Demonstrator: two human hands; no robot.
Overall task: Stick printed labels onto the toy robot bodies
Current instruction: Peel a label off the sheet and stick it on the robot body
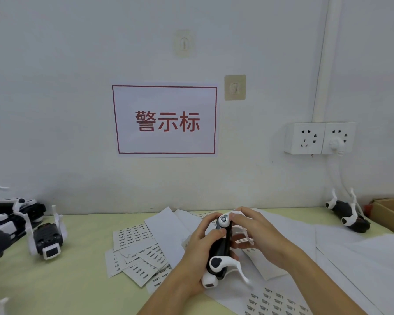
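From the head view, both hands meet over the middle of a pale yellow-green desk point(55, 280) and hold one black-and-white toy robot body point(221, 246) between them, raised a little above the sheets and tilted with its round grey joint towards the wall. The left hand point(200, 242) wraps the body's left side, fingers curled over the top and thumb pressed on the black shell. The right hand point(257, 237) grips the right side, fingers curled round the upper end near the joint, with thin white limbs poking out beneath the palm.

Under and around the hands lie label sheets point(134, 235), several overlapping, printed with rows of small dark labels; one more label sheet point(275, 301) sits near the bottom edge. Plain white paper point(362, 251) spreads to the right.

Left of the sheets another toy robot point(47, 237) stands apart, and a heap of further robots point(5, 219) lies at the left edge. A single robot point(348, 212) lies far right beside a cardboard box point(389, 212).

On the wall hang a red-bordered sign point(166, 120), two adhesive hooks point(234, 87) and a double socket point(319, 137) with a white plug in it
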